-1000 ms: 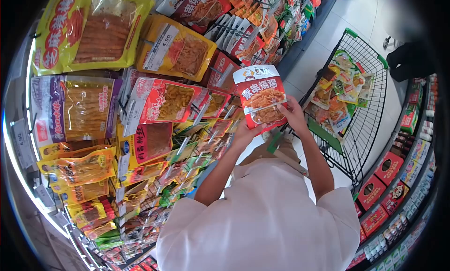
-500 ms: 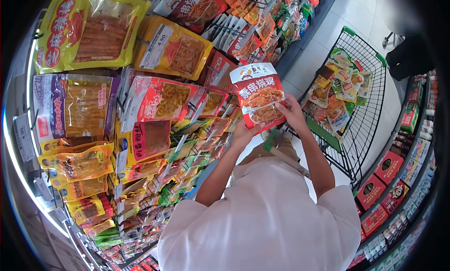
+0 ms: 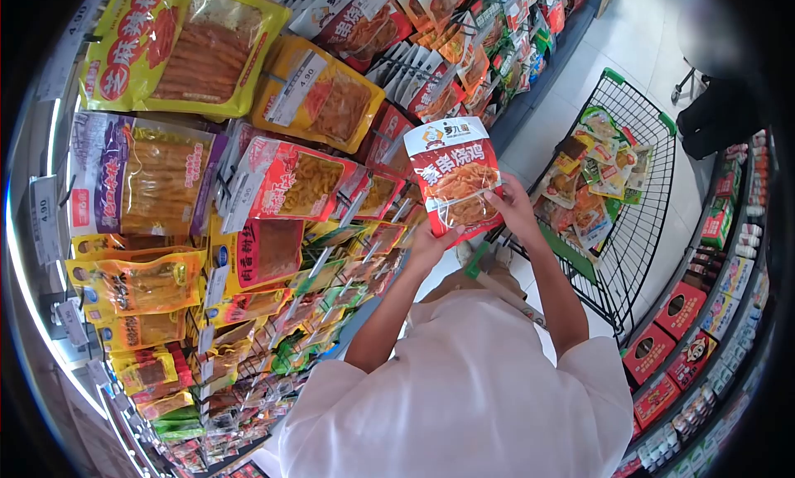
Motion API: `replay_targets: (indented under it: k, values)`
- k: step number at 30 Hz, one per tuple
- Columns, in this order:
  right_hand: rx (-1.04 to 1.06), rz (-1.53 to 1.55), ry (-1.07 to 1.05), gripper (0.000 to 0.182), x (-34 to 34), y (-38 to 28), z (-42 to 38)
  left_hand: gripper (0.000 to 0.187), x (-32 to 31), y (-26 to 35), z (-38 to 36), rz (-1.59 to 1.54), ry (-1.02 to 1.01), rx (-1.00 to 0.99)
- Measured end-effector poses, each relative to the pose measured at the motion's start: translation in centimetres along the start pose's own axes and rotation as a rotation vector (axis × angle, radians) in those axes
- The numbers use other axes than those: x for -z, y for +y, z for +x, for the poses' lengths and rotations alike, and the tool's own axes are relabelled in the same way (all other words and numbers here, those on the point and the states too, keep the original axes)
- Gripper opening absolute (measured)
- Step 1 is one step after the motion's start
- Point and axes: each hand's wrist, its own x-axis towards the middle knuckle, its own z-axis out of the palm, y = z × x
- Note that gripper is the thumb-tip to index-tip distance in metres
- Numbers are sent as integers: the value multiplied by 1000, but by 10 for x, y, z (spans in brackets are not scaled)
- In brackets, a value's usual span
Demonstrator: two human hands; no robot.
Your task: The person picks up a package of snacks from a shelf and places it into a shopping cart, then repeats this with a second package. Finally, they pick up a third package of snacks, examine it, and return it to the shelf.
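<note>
The left hand [image 3: 432, 245] grips the lower left corner of a flat red plastic food packet with a white printed header [image 3: 455, 176], its thumb lying over the front; the right hand [image 3: 515, 206] pinches the right edge lower down, thumb pressed on the printed face, while the fingers behind are mostly hidden. The packet is held up in front of the body, its face turned toward the wearer. Its long axis runs away from the body, leaning a little left, with the white header at the far end and the red bottom edge nearest the white short-sleeved shirt [image 3: 464, 379]. In this view the header's left corner overlaps the nearest hanging goods on the crowded rack of bright plastic food packets [image 3: 157, 176]; whether it touches them cannot be told. The packet's right edge faces a narrow gap of pale tiled floor [image 3: 617, 35], then a black wire shopping cart with green corners [image 3: 614, 76], holding a heap of colourful plastic packets [image 3: 592, 159]. More open floor stretches beyond the cart's far end, where a person in dark clothing [image 3: 716, 118] stands, and a strip separates its right side from a curved-looking shelf of red cardboard boxes [image 3: 648, 354].
</note>
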Motion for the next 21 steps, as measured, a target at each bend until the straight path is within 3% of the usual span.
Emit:
replay_targets:
  k: [14, 21]
  values:
    - [45, 118, 32, 48, -10, -13, -7, 35, 7, -3, 2, -152, 3, 37]
    - [-87, 263, 50, 46, -21, -17, -19, 27, 11, -12, 7, -261, 11, -4]
